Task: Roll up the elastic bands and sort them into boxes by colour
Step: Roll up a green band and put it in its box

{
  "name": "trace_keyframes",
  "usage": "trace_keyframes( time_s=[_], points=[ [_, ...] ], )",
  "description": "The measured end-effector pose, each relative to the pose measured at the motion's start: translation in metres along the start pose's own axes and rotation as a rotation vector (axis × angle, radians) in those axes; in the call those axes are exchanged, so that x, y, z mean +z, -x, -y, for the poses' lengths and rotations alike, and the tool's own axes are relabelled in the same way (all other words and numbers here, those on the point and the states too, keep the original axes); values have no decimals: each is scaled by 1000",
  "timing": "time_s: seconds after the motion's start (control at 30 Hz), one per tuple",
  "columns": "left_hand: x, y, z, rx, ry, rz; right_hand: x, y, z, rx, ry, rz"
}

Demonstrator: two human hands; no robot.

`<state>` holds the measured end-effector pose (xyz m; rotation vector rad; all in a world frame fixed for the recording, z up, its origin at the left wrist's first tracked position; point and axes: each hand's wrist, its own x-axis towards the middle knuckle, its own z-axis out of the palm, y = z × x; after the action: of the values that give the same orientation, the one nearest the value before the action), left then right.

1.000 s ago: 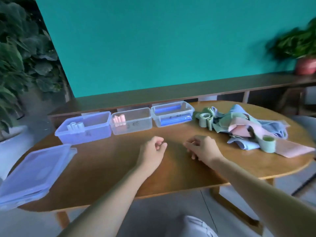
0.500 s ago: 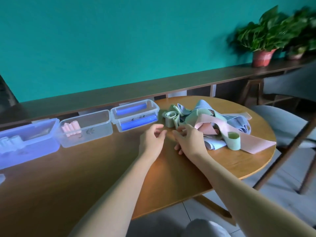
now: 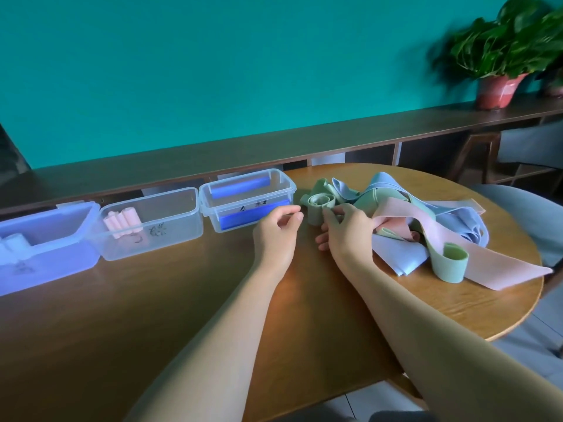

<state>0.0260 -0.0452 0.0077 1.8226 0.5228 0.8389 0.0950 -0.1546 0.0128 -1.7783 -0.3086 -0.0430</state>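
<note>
A tangled pile of green, pink and pale blue elastic bands lies on the right part of the round wooden table. At the pile's left end stands a loosely rolled green band; my right hand pinches its near edge with curled fingers. My left hand hovers just left of it, fingers loosely curled, holding nothing. Three open boxes stand in a row at the back: a purple-tinted box with white rolls, a clear box with pink rolls, and a clear box with blue clips.
A green loop and a long pink band reach toward the table's right edge. Behind the table runs a dark wooden ledge with a potted plant. A grey chair stands at the right.
The view has swung right and closer to the pile. Both hands moved forward from the table's middle; my right hand now reaches the rolled green band.
</note>
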Motion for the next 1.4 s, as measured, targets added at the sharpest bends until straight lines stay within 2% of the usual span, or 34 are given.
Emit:
trace_keyframes(
  time_s=[0.13, 0.27, 0.4, 0.5, 0.73, 0.87, 1.13, 1.4],
  points=[
    [-6, 11, -4, 17, 15, -34, -7, 14, 6, -88, -39, 42],
    [-23, 33, -9, 90, -4, -41, -17, 38, 15, -164, -142, 235],
    [-49, 49, -25, 118, 45, -62, -26, 56, 32, -219, -150, 327],
    [-78, 58, -54, 147, 83, -63, -33, 64, 59, -287, -136, 379],
    [-153, 73, -128, 310, -42, -38, -48, 79, 139, -426, -156, 537],
    [-189, 88, -170, 359, -100, -27, -56, 100, 188, -457, -246, 640],
    [-237, 132, -223, 284, -30, 70, -64, 145, 255, -507, -257, 849],
    [-261, 163, -233, 193, 116, -5, -59, 169, 267, -470, -301, 916]
  ],
)
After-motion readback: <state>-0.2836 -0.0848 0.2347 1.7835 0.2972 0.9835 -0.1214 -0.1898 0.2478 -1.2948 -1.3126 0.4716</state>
